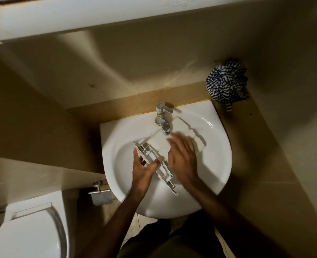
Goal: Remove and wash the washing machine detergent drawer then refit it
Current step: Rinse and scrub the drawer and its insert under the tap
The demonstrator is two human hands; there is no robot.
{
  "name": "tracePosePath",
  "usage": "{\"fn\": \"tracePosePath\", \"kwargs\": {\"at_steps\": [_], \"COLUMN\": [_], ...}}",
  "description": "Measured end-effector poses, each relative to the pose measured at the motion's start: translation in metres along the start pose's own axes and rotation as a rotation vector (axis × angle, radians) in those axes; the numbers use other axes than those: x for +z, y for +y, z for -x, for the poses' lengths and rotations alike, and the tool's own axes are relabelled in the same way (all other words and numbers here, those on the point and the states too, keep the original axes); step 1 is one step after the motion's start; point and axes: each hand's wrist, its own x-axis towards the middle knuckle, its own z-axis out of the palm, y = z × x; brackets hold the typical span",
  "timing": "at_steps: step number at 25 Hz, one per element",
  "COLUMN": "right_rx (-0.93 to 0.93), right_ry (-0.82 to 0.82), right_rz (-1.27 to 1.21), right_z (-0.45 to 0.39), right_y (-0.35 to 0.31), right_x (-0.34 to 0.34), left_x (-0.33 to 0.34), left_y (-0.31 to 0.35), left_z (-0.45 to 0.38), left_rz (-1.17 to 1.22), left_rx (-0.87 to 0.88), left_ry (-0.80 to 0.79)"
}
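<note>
The white plastic detergent drawer (159, 144) lies slanted across the white sink (217, 161), its body under the chrome tap (163, 121). Its long front panel points toward me. My left hand (144, 168) grips that front panel, thumb on the inner side and fingers behind it. My right hand (182, 155) lies flat on the drawer's body with fingers spread and slightly blurred, just below the spout. It covers the middle of the drawer. I cannot tell whether water is running.
A striped cloth (226, 84) is bunched on the ledge behind the sink at the right. A toilet (29, 233) stands at the lower left, with a metal paper holder (100, 194) on the wall beside the sink. Beige tiled walls close in on both sides.
</note>
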Motion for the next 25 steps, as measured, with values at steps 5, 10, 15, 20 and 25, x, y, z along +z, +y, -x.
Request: {"fn": "tracePosePath", "kwargs": {"at_steps": [5, 10, 15, 20, 25], "right_rx": [-0.299, -0.27, -0.216, 0.13, 0.161], "right_ry": [-0.4, -0.49, -0.322, -0.247, -0.275], "right_rz": [0.052, 0.183, 0.342, 0.014, 0.103], "right_z": [-0.024, -0.022, 0.037, 0.031, 0.039], "right_y": [-0.015, -0.009, 0.045, 0.037, 0.019], "right_x": [-0.003, 0.003, -0.006, -0.003, 0.003], "left_x": [0.001, 0.001, -0.002, 0.0, 0.0], "left_y": [0.005, 0.002, 0.0, 0.005, 0.01], "left_z": [0.004, 0.006, 0.008, 0.007, 0.008], "left_rz": [0.016, 0.043, 0.044, -0.004, -0.029], "left_rx": [0.043, -0.017, -0.083, -0.043, -0.037], "left_ry": [-0.016, 0.007, 0.027, 0.044, 0.031]}}
